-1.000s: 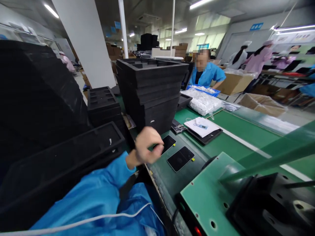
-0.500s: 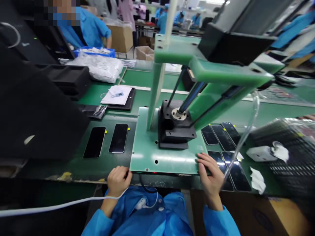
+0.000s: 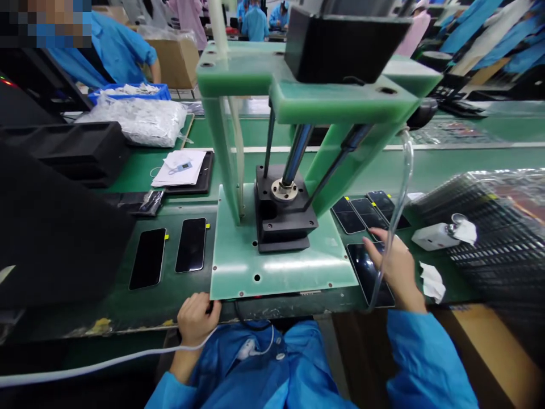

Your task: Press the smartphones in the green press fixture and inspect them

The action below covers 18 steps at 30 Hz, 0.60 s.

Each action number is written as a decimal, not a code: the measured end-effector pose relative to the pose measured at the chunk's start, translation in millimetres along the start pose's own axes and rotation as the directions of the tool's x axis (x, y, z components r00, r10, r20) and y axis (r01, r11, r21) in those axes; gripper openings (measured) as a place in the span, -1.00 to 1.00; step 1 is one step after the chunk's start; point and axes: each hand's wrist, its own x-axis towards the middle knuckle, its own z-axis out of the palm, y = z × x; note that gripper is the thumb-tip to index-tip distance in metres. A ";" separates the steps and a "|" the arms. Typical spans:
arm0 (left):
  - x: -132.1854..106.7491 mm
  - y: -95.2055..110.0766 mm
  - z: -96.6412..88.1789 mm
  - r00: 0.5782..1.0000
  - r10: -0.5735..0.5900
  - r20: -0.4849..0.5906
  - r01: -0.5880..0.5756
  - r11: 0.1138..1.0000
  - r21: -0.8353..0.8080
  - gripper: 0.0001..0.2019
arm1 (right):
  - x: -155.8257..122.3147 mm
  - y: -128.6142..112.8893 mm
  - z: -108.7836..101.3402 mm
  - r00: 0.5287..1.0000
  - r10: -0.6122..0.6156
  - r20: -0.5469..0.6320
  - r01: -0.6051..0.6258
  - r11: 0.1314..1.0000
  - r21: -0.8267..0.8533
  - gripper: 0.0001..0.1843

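Note:
A green press fixture with a black block stands in front of me. My left hand is curled at the table's front edge, by the near left corner of the green base plate, touching a black button or knob I cannot make out. My right hand reaches over the dark phone screens lying right of the fixture, fingers stretched out above one of them. Two more dark screens lie left of the plate.
Black foam trays are piled at the left. A stack of clear-wrapped black trays and a small white box sit at the right. Papers and bagged parts lie farther back. A person in blue works beyond the green conveyor.
My view has swung from the left foam trays to the press. My right hand has moved from the plate's right corner out over the screens; my left hand stays at the front edge.

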 end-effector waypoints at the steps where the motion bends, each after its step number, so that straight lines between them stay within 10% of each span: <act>1: 0.0 0.0 0.3 1.000 0.003 -0.001 -0.003 1.000 0.003 -0.65 | 18.4 -0.2 12.0 0.997 -0.038 0.065 0.043 0.997 -0.065 -0.50; 6: 0.4 4.7 0.3 1.000 -0.017 -0.011 0.018 0.999 0.046 -0.66 | 82.8 -21.7 55.8 0.978 -0.051 0.201 0.093 0.974 -0.205 -0.43; 18: -0.9 7.9 -0.9 0.997 -0.080 0.007 0.079 0.993 0.091 -0.66 | 91.0 -29.1 60.1 0.948 0.022 0.317 0.019 0.992 -0.125 -0.43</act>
